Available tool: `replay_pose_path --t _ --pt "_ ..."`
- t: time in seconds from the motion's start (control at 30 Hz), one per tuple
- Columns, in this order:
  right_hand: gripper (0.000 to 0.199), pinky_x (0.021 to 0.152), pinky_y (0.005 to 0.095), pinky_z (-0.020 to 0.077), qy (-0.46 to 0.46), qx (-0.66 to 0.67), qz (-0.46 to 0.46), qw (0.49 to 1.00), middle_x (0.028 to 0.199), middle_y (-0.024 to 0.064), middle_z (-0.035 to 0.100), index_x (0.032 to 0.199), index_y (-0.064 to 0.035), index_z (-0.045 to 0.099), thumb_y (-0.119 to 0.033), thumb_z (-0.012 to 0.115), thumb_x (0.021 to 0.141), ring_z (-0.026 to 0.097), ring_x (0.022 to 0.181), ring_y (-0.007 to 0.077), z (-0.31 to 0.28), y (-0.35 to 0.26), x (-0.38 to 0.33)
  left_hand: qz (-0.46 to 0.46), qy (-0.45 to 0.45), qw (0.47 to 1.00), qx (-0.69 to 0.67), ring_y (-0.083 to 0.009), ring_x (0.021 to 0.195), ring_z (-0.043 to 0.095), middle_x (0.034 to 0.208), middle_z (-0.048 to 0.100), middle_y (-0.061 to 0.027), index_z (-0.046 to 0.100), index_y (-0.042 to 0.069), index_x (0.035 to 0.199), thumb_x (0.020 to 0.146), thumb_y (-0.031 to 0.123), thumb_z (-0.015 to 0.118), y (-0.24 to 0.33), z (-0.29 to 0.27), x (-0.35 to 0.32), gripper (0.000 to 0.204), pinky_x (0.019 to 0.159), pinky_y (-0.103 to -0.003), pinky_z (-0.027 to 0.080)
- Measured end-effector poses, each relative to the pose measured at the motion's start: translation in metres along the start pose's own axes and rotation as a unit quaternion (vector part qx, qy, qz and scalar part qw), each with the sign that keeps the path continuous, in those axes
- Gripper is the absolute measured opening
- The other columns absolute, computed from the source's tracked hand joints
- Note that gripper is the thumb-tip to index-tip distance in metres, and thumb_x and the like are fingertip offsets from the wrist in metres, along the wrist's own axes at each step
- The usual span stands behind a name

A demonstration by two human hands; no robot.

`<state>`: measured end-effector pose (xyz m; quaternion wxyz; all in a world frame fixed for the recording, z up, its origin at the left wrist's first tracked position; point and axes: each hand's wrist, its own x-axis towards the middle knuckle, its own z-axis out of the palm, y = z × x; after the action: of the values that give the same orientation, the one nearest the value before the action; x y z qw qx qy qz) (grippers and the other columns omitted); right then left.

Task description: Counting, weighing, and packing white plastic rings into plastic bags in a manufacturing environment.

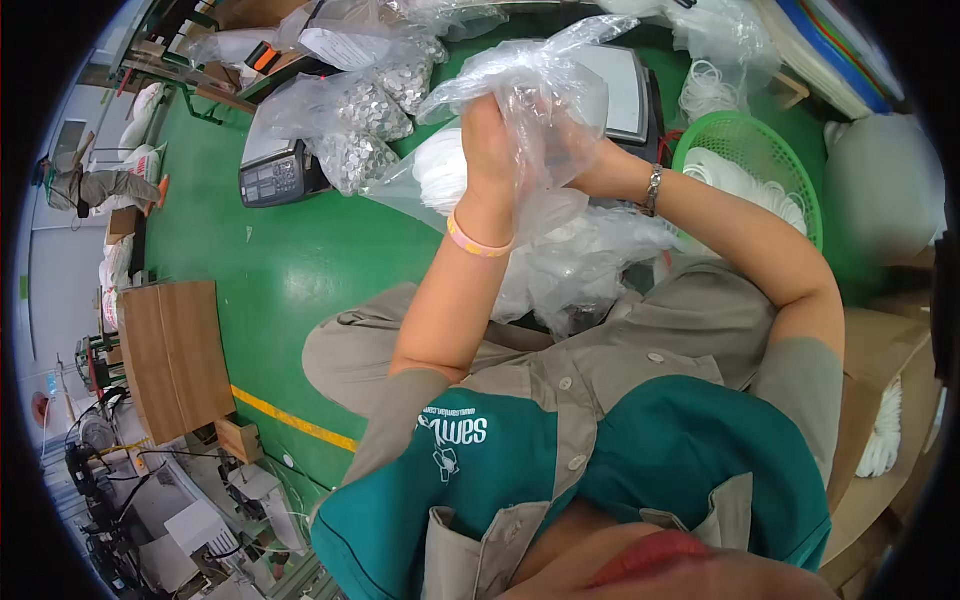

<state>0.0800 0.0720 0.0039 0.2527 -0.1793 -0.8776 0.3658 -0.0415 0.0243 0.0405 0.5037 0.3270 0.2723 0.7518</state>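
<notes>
Grip (487, 140) on crumpled, clear bag (530, 130)

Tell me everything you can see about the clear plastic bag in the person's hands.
The plastic bag looks thin, transparent and shiny, its film crumpled. The left hand and right hand bunch it between them, partly veiled by film, and loose ends flare out beyond them. It is in front of the person. White material shows at its left; whether inside is unclear.

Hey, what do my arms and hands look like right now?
Your left hand is ungloved, with a pink-and-yellow wristband. Your right hand is ungloved too, with a silver-coloured metal wristband. Your short sleeves are plain grey-beige.
</notes>
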Motion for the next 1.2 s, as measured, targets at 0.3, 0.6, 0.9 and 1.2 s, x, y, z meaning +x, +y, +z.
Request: replay_pose_path --t 0.3,0.6,0.9,1.2 --pt "0.035 0.082 0.0320 0.0437 0.021 -0.047 -0.029 0.998 0.101 0.0121 0.059 0.107 -0.0058 0.052 -0.012 0.060 0.074 0.056 0.095 0.0251 0.003 0.018 0.005 -0.065 0.010 0.981 -0.184 -0.0274 0.083 0.055 0.090 0.056 -0.0106 0.053 0.004 0.094 0.086 0.031 0.044 -0.014 0.010 -0.003 0.029 0.087 -0.045 0.044" --pt "0.088 0.098 0.0349 0.0294 -0.272 0.108 0.178 0.939 0.134 0.0144 0.031 0.134 -0.0103 0.022 -0.036 0.072 0.066 0.034 0.121 0.0260 -0.017 0.024 -0.021 0.042 0.139 0.960 0.237 -0.0256 0.089 0.056 0.093 0.057 -0.0119 0.051 0.003 0.103 0.089 0.028 0.034 0.050 -0.077 0.003 0.033 0.076 -0.038 0.047" --pt "0.084 0.081 0.0361 0.0447 -0.418 -0.059 0.288 0.860 0.111 0.0228 0.051 0.134 -0.0202 0.022 -0.024 0.071 0.065 0.057 0.093 0.0301 -0.009 0.086 -0.115 -0.095 -0.140 0.721 0.672 -0.0239 0.109 0.048 0.118 0.049 -0.0150 0.041 -0.002 0.122 0.072 0.017 0.064 0.063 -0.160 -0.086 0.058 0.093 -0.033 0.036" --pt "0.049 0.087 0.0302 0.0370 -0.263 0.286 0.256 0.885 0.113 0.0108 0.050 0.122 -0.0027 0.037 -0.002 0.044 0.074 0.045 0.103 0.0170 0.078 0.024 -0.062 -0.026 -0.304 0.696 0.650 -0.0353 0.122 0.031 0.119 0.047 -0.0171 0.052 0.005 0.112 0.066 0.036 0.063 -0.087 -0.149 -0.124 0.057 0.103 -0.055 0.000"
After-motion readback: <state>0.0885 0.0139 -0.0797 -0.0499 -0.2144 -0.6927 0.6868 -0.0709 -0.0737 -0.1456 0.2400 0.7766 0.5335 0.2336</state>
